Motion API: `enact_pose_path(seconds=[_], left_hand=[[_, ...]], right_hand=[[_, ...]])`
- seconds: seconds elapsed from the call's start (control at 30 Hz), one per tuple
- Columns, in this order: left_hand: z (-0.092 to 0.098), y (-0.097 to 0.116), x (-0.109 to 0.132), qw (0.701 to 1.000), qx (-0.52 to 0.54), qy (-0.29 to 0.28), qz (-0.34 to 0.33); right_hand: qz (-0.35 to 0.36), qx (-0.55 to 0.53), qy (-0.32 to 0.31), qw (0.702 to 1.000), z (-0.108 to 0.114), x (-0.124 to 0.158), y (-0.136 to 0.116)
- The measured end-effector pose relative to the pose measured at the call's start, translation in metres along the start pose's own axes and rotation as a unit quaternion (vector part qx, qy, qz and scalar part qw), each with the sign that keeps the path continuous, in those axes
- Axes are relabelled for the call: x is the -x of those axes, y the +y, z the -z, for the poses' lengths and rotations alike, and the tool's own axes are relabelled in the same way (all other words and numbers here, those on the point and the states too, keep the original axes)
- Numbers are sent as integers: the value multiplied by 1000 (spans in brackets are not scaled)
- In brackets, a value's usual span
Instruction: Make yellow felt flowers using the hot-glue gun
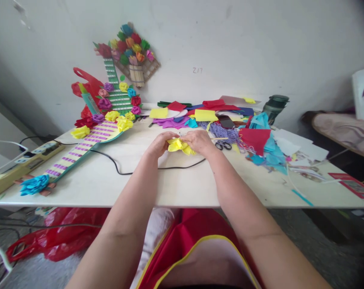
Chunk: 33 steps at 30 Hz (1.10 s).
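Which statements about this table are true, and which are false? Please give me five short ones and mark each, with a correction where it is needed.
1. The left hand and the right hand are both at a yellow flower-like piece. True.

2. The scissors lie to the left of both hands. False: they lie just to the right of the right hand.

3. A blue flower is at the near end of the striped strip. True.

4. The dark green bottle is at the table's front edge. False: it is at the back, near the wall.

5. A black cable runs across part of the table top. True.
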<state>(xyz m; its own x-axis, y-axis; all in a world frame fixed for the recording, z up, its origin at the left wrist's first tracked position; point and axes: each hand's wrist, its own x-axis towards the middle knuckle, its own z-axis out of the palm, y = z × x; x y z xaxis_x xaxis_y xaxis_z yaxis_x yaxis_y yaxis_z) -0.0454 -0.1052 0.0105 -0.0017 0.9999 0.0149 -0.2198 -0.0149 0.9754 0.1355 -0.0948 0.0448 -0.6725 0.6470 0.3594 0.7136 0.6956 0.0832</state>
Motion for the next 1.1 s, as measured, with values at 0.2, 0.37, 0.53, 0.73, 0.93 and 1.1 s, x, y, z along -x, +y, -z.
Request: enact_pose_path(seconds=[0.2,0.37,0.53,0.73,0.93,1.1], left_hand=[[-3,0,1,999,-26,22,11],[-1,0,3,999,-27,6,34],[5,-2,1,998,-34,-20,47],[11,-5,-3,997,-52,-38,44],[8,-3,-3,998,-42,13,35],[9,-1,-3,998,-12,64,20]], right_hand=[[-8,-6,-8,1000,0,0,-2],[-16,-10,-24,1000,3,1,-4],[-23,-26,-30,999,2,1,-3],[-33,-102,11,994,-6,3,5],[-18,-114,186,976,-4,5,10],[-44,-117,212,969,-2,7,8]])
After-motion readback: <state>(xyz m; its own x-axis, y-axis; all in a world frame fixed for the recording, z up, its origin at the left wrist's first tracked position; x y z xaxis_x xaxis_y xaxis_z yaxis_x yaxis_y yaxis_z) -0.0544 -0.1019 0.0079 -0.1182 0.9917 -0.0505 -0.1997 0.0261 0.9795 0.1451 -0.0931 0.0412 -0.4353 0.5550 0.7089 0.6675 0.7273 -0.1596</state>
